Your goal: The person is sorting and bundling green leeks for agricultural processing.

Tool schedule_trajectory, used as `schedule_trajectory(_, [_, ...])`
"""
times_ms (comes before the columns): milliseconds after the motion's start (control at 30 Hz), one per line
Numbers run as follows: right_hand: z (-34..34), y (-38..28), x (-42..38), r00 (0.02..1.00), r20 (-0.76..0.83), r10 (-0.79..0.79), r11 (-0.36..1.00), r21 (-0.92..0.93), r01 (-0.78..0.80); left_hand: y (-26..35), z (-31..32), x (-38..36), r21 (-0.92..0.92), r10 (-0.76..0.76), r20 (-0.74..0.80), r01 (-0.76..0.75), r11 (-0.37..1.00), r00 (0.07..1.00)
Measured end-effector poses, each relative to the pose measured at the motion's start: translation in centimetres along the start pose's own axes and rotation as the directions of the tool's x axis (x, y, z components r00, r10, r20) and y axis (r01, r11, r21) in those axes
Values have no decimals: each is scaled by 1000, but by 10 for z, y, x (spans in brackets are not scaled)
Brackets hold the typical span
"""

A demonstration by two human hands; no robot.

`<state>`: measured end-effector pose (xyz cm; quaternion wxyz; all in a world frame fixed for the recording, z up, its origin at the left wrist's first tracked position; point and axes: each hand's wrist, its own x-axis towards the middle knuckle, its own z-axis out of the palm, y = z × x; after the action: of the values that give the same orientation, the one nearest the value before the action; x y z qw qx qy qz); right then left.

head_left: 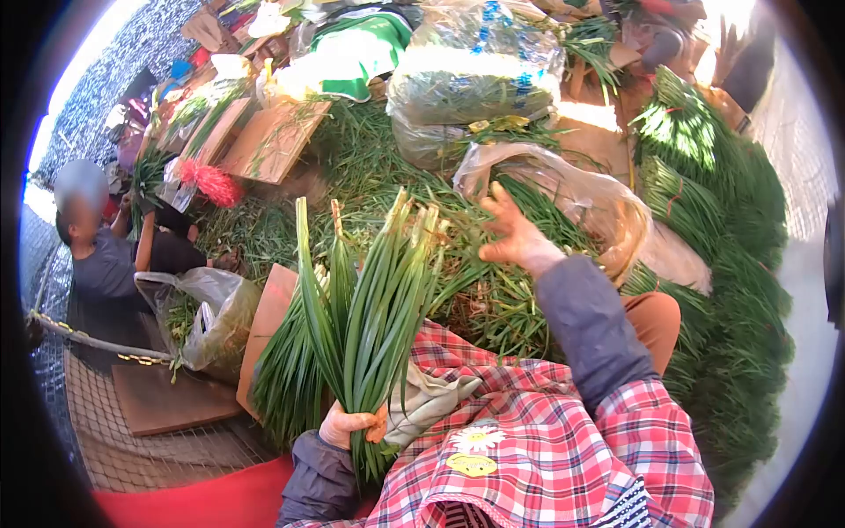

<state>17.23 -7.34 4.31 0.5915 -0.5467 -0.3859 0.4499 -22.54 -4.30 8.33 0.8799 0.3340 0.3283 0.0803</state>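
My left hand (350,426) is wrapped round a bunch of long green leafy stalks (374,308), low in front of my body. The pale cut ends point up and away from me. My right hand (513,231) is raised over the loose greens to the right of the bunch, fingers spread, holding nothing. Just beyond and beside it lies an open clear plastic bag (607,207) with green stalks at its mouth. More dark green leaves (286,378) hang behind the bunch, to its left.
Tied green bundles (678,207) are piled along the right. A full clear bag (475,79) stands at the back. At left, a person in a grey shirt (107,268) holds greens near a plastic bag (216,321). Wooden boards (286,145) and a red bundle of ties (211,182) lie beyond.
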Motion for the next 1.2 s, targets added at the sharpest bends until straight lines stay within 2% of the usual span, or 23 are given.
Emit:
schedule_trajectory(33, [10,3,4,998,58,16,972,234,-29,-4,-1,2,17,-12,18,12,1000,1000])
schedule_trajectory(100, [37,2,3,971,195,137,967,185,-174,-10,-2,8,47,-28,52,25,999,998])
schedule_trajectory(167, [53,6,5,941,181,285,940,139,-311,-9,10,6,26,-29,-2,29,999,1000])
schedule_trajectory(233, [40,7,6,961,-37,275,961,16,-275,-12,10,3,-1,-27,-32,27,1000,999])
schedule_trajectory(400, [-64,16,5,877,-476,59,928,351,127,-11,-7,-3,-53,-44,50,47,997,998])
schedule_trajectory(433, [-91,26,5,916,-394,75,991,134,-24,-11,-9,-2,-64,-26,63,30,998,998])
schedule_trajectory(467, [-96,37,0,972,-170,162,894,-392,-217,-10,-11,-1,-73,-11,75,17,997,997])
schedule_trajectory(500, [-100,48,-1,938,-10,345,526,-826,-202,-8,-11,1,-80,7,89,0,997,996])
schedule_trajectory(567, [-42,7,-30,857,-56,513,155,-975,-157,-2,1,7,-99,40,54,-34,995,998])
schedule_trajectory(600, [-35,39,-33,897,120,426,377,-925,-55,-1,3,11,-112,52,71,-44,993,996])
schedule_trajectory(633, [-10,30,-40,775,278,567,704,-652,-282,-1,6,14,-123,64,87,-53,991,994])
schedule_trajectory(667, [17,12,-47,655,465,595,804,-353,-479,-3,10,17,-132,91,71,-81,988,993])
schedule_trajectory(700, [37,18,-53,659,624,420,868,-63,-492,-3,7,22,-134,73,141,-55,990,987])
schedule_trajectory(767, [87,25,-60,770,603,210,789,361,-498,-7,14,27,-75,73,85,-67,995,994])
schedule_trajectory(833, [115,11,-60,802,521,292,791,340,-509,-7,19,27,108,125,-40,-120,987,991])
schedule_trajectory(867, [128,4,-61,864,471,177,805,436,-403,-7,27,27,232,212,-125,-180,956,969])
schedule_trajectory(900, [132,5,-55,852,497,162,859,355,-370,-7,32,27,358,308,-198,-224,907,931])
schedule_trajectory(967, [140,-1,-52,866,473,162,851,378,-366,-7,38,28,337,401,-189,-325,884,896])
schedule_trajectory(1067, [138,-10,-41,807,579,115,907,270,-323,-14,57,25,128,336,-273,-312,941,902])
schedule_trajectory(1100, [127,-5,-27,711,699,74,948,172,-268,-13,53,21,118,266,-223,-245,962,938])
schedule_trajectory(1133, [103,-11,-11,656,731,187,981,-172,-87,-11,46,18,109,194,-171,-177,978,966])
schedule_trajectory(1167, [81,-25,-5,628,687,366,931,-270,-247,-9,41,16,104,123,-115,-112,988,986])
schedule_trajectory(1200, [67,6,9,735,510,446,887,-358,-291,-9,43,19,116,154,-136,-139,984,979])
